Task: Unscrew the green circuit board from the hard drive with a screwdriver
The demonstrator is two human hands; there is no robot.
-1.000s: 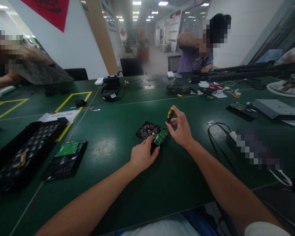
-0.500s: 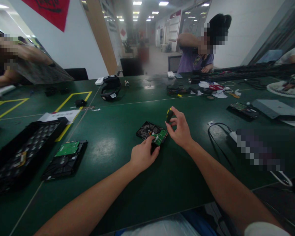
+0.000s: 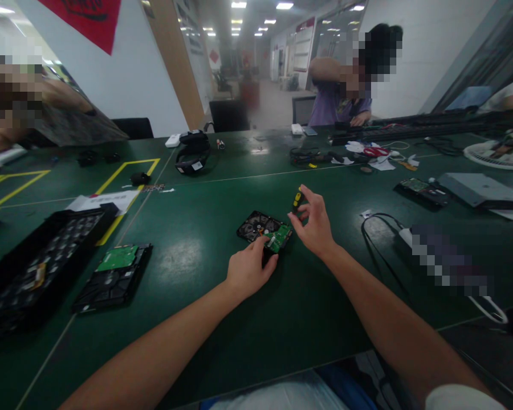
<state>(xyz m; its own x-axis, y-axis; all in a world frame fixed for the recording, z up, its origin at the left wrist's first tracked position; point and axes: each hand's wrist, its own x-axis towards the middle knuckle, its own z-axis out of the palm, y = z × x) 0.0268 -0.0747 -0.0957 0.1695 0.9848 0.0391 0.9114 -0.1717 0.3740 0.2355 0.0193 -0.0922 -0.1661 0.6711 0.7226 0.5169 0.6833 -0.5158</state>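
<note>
A hard disk drive (image 3: 256,226) with a green circuit board lies on the green table in front of me. My left hand (image 3: 248,267) grips its near edge, fingers over the board and thumb along the side. At the drive's right corner, my right hand (image 3: 314,223) holds a short black-and-yellow screwdriver (image 3: 298,199) by its handle between fingertips and thumb. The handle stands nearly upright; I cannot make out the screwdriver's tip. Further left, a second hard disk drive (image 3: 115,279) rests on the table, board side up.
A black tray (image 3: 85,219) stands at the left. On the right are another hard drive (image 3: 423,192), a grey metal case (image 3: 481,191) and a black cable (image 3: 370,245). A black headband-like device (image 3: 192,162) sits further back. Co-workers sit across the table.
The screwdriver handle has turned and shifted slightly to the right in my right hand's fingers. My left hand and the drive under it stay in place.
</note>
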